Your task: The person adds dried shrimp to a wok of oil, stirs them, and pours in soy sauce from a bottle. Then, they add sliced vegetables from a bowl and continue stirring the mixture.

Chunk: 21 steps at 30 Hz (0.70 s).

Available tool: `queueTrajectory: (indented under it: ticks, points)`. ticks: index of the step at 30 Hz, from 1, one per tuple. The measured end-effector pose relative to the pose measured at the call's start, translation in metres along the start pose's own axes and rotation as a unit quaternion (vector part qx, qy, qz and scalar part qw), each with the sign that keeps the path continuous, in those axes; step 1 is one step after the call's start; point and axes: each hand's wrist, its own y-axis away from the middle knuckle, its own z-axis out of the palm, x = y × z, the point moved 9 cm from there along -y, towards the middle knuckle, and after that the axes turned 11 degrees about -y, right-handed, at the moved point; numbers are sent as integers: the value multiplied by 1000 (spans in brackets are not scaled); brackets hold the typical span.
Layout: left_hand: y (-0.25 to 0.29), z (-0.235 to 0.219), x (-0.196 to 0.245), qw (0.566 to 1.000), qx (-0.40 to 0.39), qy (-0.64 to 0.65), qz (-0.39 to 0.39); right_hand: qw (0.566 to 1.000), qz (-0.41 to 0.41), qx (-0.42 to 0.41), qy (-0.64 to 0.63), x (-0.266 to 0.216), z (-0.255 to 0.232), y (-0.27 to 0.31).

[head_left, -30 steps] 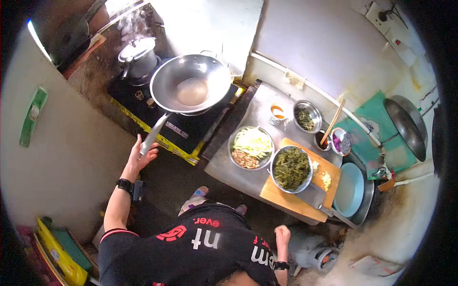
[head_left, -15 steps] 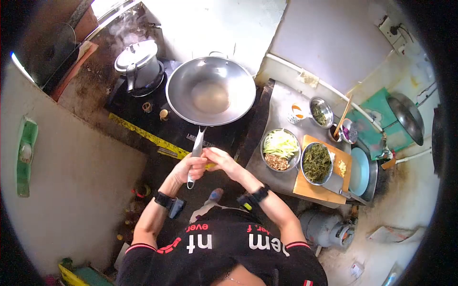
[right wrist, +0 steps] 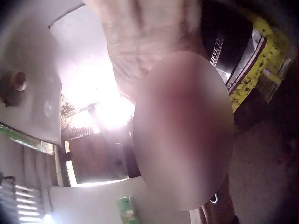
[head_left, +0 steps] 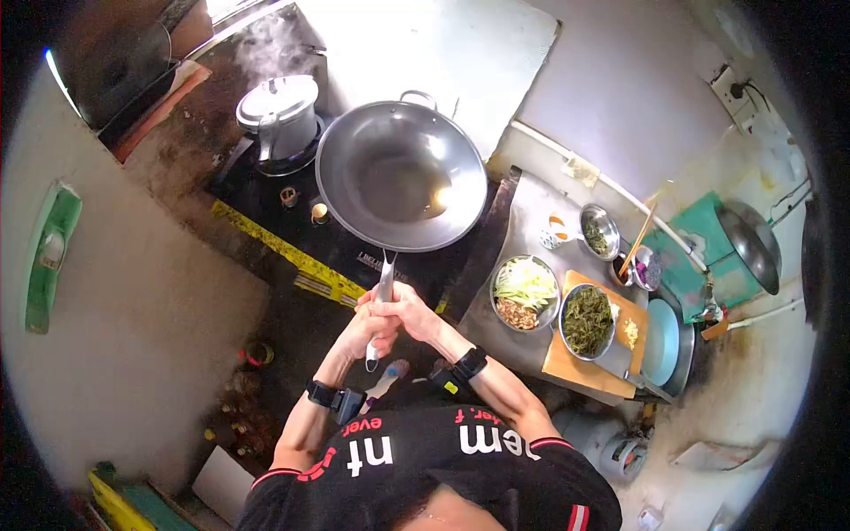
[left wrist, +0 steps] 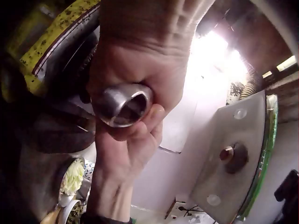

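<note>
A steel wok is over the black stove in the head view, its handle pointing toward the person. A shallow patch of liquid shows inside, with a bright spot at its right. My left hand grips the handle near its end. My right hand closes over the handle just above, overlapping the left. The left wrist view shows the handle's hollow end coming out of the left fist, the other hand against it. A blurred oval hides much of the right wrist view.
Left of the wok, a steaming lidded pot occupies another burner. On the metal table at right are a bowl of sliced vegetables, a bowl of dark greens, a cutting board and a cleaver.
The right hand came up from beside the body to join the left on the handle. The left hand went from an open touch to a grip. The wok's inside now looks darker.
</note>
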Motion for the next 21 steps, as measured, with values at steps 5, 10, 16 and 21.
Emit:
queueTrajectory:
  ticks: [5,10,16,21]
  points:
    - [-10,5,3,998,-23,49,43,999,-10,11,49,-23,5,4]
    - [-21,18,5,985,-96,130,60,996,-20,53,63,-42,1,8]
    - [-25,32,7,982,-82,169,17,996,-12,70,62,-45,-10,12]
    - [-29,32,0,989,-55,136,-19,997,11,75,23,-36,-22,11]
